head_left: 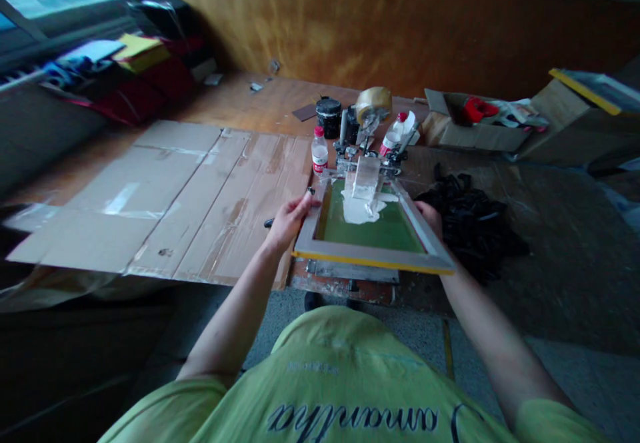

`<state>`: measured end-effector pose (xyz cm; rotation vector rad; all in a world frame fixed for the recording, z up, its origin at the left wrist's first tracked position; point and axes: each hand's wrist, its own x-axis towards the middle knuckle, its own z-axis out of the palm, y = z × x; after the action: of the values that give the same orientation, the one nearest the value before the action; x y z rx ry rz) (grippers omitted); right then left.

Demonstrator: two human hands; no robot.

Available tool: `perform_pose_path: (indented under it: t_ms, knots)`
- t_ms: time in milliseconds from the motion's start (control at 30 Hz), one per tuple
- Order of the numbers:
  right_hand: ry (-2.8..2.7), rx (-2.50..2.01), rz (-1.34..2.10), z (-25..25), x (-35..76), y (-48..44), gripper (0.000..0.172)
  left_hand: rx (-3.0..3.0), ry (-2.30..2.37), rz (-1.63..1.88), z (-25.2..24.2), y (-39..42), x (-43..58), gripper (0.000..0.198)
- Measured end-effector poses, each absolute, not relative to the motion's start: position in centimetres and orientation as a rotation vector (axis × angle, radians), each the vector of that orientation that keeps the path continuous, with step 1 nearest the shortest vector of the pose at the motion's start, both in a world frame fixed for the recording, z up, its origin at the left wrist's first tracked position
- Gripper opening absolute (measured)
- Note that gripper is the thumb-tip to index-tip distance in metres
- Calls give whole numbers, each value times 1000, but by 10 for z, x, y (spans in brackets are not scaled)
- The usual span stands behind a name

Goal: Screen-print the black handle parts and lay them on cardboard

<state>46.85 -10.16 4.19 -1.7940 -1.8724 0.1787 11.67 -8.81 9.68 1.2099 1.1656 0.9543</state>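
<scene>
A screen printing frame (370, 260) with green mesh stands tilted above a flat metal base, clamped at its far end. White ink (357, 211) lies on the mesh, and a whitish squeegee (367, 176) rests at the far end. My left hand (290, 222) is closed beside the frame's left side, around a small black thing (269, 223) whose ends stick out; its kind is unclear. At the frame's right side is my right hand (431, 218), partly covered by the frame, its fingers mostly hidden. Close by it lies a pile of black strips (475, 220).
Flattened cardboard (175, 196) covers the table's left part. Behind the frame stand a red-capped bottle (320, 153), a second bottle (393, 138), a black tub (329, 118) and a tape roll (374, 102). An open cardboard box (475, 133) stands at the back right.
</scene>
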Motion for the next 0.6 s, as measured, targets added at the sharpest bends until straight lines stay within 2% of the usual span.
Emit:
perform_pose_path:
  t_ms: [100,200,233,333,400,533,600]
  knots:
    - [-1797,-1748,47,67,462,-75,44,1214,1254,806,49,-110,113,64]
    - [-2056,-1660,-4,78,419,-56,57,1270,1402,724,15,-117,115,73]
    - [-2173,-1675,12,78,404,-54,52,1297,1444,703,8,-117,116,72]
    - [-2431,-1776,119,65,371,-65,21,1373,1496,663,-5,-113,116,68]
    - [-2527,-1760,121,54,365,-85,10,1402,1499,642,-9,-112,114,66]
    - [-2728,-1432,103,46,379,-124,20,1418,1505,596,-12,-111,112,66]
    - [-2808,-1277,190,52,386,-129,18,1429,1504,580,-12,-110,112,67]
